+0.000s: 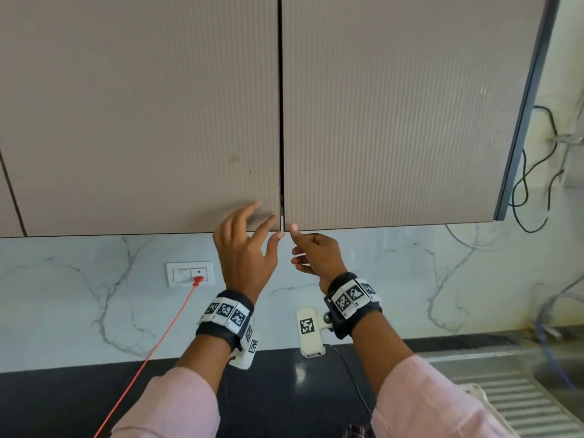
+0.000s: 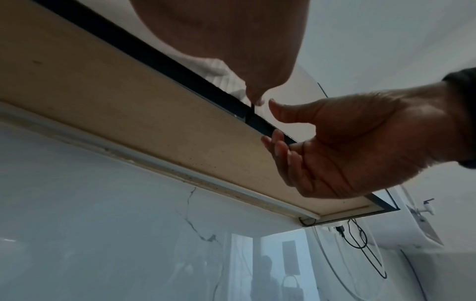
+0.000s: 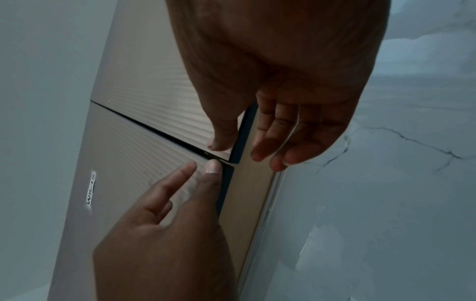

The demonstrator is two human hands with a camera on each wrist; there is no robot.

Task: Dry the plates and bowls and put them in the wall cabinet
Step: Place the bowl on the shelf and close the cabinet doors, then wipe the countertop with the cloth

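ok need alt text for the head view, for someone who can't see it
Both bare hands reach up to the bottom edge of a closed two-door wall cabinet, left hand and right hand meeting at the seam between the doors. Below are a marble backsplash and a dark countertop.

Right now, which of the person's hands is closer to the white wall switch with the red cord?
Left. The left hand is up at the cabinet's bottom edge, just above and right of the wall switch; the right hand is farther right, beyond the door gap.
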